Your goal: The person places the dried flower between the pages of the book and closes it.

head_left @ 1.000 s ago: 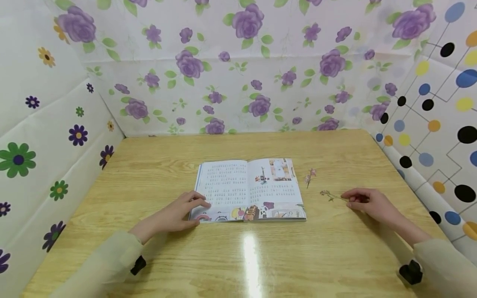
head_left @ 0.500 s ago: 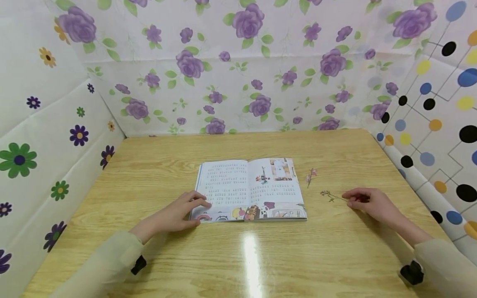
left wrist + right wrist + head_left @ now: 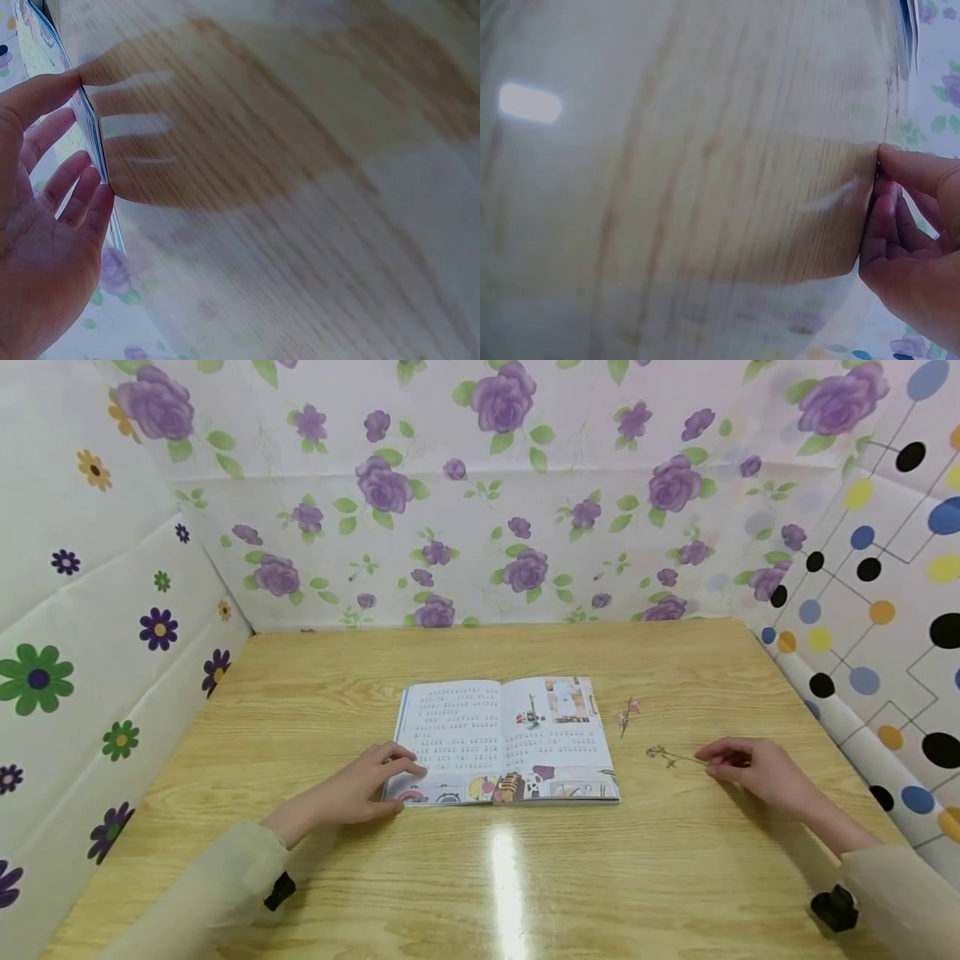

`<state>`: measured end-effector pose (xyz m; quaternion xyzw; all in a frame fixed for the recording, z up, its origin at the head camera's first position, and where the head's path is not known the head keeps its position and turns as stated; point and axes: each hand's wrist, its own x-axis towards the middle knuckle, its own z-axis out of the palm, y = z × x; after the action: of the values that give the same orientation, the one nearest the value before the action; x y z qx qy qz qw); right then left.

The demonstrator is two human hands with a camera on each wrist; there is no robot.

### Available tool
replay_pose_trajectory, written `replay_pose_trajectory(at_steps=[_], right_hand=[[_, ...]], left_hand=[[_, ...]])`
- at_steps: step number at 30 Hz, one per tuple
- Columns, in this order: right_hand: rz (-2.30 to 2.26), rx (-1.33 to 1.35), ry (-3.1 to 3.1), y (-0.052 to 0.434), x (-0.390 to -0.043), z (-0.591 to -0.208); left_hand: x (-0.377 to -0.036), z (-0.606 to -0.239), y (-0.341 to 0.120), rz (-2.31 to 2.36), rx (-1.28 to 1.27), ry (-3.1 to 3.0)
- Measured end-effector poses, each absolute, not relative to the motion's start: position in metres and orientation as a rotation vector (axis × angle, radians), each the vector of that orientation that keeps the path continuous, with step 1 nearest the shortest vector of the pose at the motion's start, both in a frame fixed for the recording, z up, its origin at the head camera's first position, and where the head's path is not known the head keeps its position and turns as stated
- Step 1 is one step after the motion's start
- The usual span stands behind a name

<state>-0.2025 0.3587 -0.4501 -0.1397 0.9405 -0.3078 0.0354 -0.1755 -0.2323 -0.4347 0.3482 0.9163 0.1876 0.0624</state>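
Between left hand point(image 3: 358, 787) and right hand point(image 3: 761, 774), on a yellow-brown wood-grain table point(image 3: 375, 893): an open white paper book point(image 3: 513, 747), near-left corner under the former. Leftward from the latter's pinch, a thin greenish-brown flower sprig point(image 3: 657, 752); beyond it, nearer the book, a small pink flower sprig point(image 3: 625, 718).

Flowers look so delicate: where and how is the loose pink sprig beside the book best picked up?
Probably pinch the pink flower sprig by its bare stem end, from the near right: that end lies nearer the camera, blossoms lie farther up, and the open book lies to its left.
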Motion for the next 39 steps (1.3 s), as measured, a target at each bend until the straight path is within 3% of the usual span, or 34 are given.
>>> replay_pose_trajectory(at_steps=[9, 19, 39], right_hand=[[-0.948, -0.383, 2.904, 0.357, -0.203, -0.452], [-0.916, -0.538, 2.961, 0.354, -0.204, -0.451], [-0.753, -0.761, 3.062, 0.332, -0.24, -0.405]], left_hand=[[-0.176, -0.434, -0.233, 0.568, 1.028, 2.765], [-0.174, -0.434, -0.231, 0.565, 1.05, 2.763], [-0.174, -0.434, -0.231, 0.576, 1.039, 2.768]])
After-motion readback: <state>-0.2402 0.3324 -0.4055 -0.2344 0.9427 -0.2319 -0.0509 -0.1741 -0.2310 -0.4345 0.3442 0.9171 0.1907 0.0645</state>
